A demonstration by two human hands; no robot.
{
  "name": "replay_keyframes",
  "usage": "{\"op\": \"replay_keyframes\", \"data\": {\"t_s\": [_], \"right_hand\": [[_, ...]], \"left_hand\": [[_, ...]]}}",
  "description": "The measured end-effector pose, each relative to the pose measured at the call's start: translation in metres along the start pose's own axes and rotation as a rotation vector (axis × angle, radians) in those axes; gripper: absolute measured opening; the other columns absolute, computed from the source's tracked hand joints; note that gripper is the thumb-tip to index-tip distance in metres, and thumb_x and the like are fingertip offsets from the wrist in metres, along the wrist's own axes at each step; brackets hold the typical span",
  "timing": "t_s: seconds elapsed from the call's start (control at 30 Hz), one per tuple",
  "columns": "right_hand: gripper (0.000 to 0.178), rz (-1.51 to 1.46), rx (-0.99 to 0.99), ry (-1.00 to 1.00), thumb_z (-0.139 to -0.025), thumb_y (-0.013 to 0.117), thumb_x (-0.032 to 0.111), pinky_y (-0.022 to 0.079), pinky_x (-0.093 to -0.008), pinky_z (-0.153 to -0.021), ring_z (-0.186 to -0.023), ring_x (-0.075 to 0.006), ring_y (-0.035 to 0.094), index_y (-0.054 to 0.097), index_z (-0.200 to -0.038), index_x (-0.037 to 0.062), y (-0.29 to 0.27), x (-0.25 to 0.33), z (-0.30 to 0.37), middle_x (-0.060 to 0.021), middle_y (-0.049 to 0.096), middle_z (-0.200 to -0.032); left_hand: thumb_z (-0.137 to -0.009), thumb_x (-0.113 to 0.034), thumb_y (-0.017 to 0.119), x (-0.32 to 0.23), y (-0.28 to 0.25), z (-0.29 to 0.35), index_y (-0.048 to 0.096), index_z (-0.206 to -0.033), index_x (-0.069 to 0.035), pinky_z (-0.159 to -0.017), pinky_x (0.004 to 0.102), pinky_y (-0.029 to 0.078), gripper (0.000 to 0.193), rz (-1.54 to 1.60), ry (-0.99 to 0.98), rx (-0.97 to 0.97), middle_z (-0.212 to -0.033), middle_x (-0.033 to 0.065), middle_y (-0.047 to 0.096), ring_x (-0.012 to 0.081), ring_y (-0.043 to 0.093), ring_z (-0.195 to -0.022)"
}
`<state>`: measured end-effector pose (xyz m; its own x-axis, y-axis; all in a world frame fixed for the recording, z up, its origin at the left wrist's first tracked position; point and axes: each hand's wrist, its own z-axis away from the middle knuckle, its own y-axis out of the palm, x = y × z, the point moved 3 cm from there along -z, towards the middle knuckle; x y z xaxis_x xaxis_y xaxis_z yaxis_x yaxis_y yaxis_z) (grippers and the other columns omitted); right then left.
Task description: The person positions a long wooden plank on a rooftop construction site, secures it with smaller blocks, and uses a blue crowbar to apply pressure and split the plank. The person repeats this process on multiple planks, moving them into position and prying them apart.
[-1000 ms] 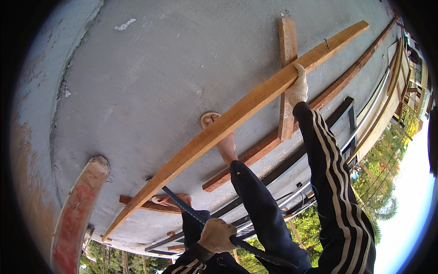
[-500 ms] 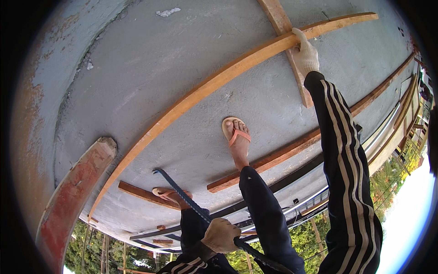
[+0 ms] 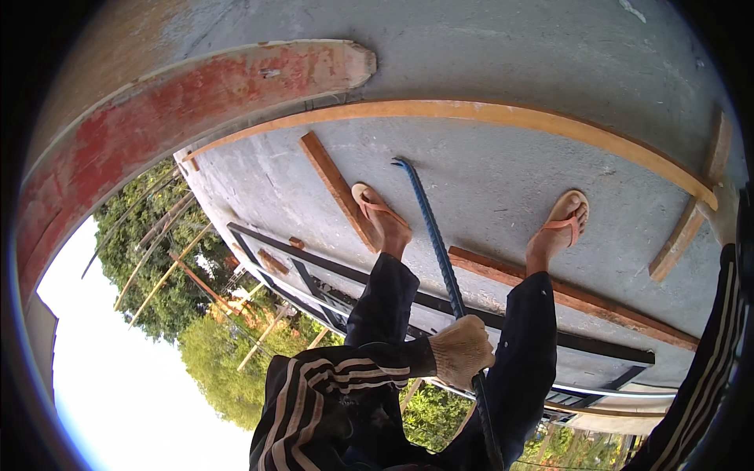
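Observation:
My left hand (image 3: 462, 351), in a knitted work glove, is wrapped round a blue ribbed crowbar (image 3: 430, 224). The bar slants up between my legs, its hooked, forked tip over the grey concrete. At the right rim my gloved right hand (image 3: 721, 213) grips a long, thin wooden batten (image 3: 503, 114) where it crosses a shorter piece of wood (image 3: 677, 245). The dark rim of the picture partly hides that hand. My feet, in orange flip-flops, stand apart on the concrete (image 3: 503, 173), on the near side of the batten.
A red-stained plank (image 3: 196, 102) juts in from the left. One wood strip (image 3: 334, 184) lies by my left foot, another (image 3: 573, 298) below my right. Behind my legs runs a dark metal frame (image 3: 361, 275) along the slab's edge; trees (image 3: 228, 353) and poles show beyond.
The view has swung toward the left, so the batten, red plank and my right hand appear farther right. Both hands keep their holds, on crowbar and batten.

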<state>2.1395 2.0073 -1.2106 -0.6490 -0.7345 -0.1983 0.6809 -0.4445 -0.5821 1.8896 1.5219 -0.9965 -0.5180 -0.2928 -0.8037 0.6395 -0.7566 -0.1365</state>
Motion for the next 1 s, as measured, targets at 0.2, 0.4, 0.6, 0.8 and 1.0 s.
{"op": "replay_keyframes", "data": {"t_s": [0.2, 0.4, 0.6, 0.8, 1.0], "right_hand": [[0.069, -0.384, -0.090, -0.307, -0.079, 0.075, 0.004, 0.038, -0.0403, -0.118, -0.140, -0.0351, 0.046, 0.048, -0.143, 0.0005, -0.004, 0.115, -0.036, -0.0215, 0.051, -0.147], [0.061, -0.338, -0.193, -0.096, -0.083, 0.070, 0.001, 0.043, -0.0431, -0.112, -0.129, -0.0368, 0.054, 0.049, -0.140, 0.0037, 0.022, 0.167, -0.037, -0.0177, 0.058, -0.138], [0.077, -0.154, -0.278, -0.114, -0.083, 0.076, 0.008, 0.036, -0.0436, -0.119, -0.136, -0.0312, 0.045, 0.037, -0.149, 0.0173, 0.048, 0.171, -0.018, -0.0105, 0.048, -0.143], [0.077, -0.041, -0.220, 0.007, -0.089, 0.072, 0.018, 0.029, -0.0510, -0.120, -0.141, -0.0340, 0.036, 0.032, -0.154, 0.0241, 0.085, 0.185, 0.018, -0.0115, 0.039, -0.147], [0.076, -0.100, -0.315, -0.205, -0.087, 0.071, 0.010, 0.030, -0.0459, -0.120, -0.141, -0.0297, 0.039, 0.033, -0.152, 0.0118, 0.068, 0.179, 0.010, -0.0115, 0.041, -0.151]], "left_hand": [[-0.054, -0.043, 0.080, -0.002, 0.006, -0.005, 0.074, -0.067, -0.016, -0.068, 0.0398, 0.046, 0.031, -0.003, -0.044, 0.029, -0.061, 0.0037, 0.065, 0.0257, 0.066, -0.065], [-0.055, -0.043, 0.080, -0.004, 0.002, -0.006, 0.074, -0.067, -0.016, -0.069, 0.0396, 0.046, 0.030, -0.007, -0.036, 0.063, -0.062, 0.0030, 0.065, 0.0251, 0.066, -0.066], [-0.055, -0.043, 0.079, 0.001, 0.001, -0.001, 0.074, -0.068, -0.017, -0.070, 0.0393, 0.046, 0.030, -0.021, -0.040, 0.072, -0.062, 0.0023, 0.065, 0.0245, 0.067, -0.068], [-0.052, -0.040, 0.080, 0.003, 0.005, 0.006, 0.073, -0.067, -0.018, -0.071, 0.0387, 0.046, 0.028, -0.021, -0.021, -0.007, -0.062, 0.0016, 0.066, 0.0236, 0.067, -0.068], [-0.052, -0.038, 0.080, 0.003, 0.008, 0.010, 0.073, -0.067, -0.017, -0.071, 0.0378, 0.045, 0.026, -0.026, -0.020, 0.031, -0.063, 0.0020, 0.066, 0.0224, 0.067, -0.069]]}}
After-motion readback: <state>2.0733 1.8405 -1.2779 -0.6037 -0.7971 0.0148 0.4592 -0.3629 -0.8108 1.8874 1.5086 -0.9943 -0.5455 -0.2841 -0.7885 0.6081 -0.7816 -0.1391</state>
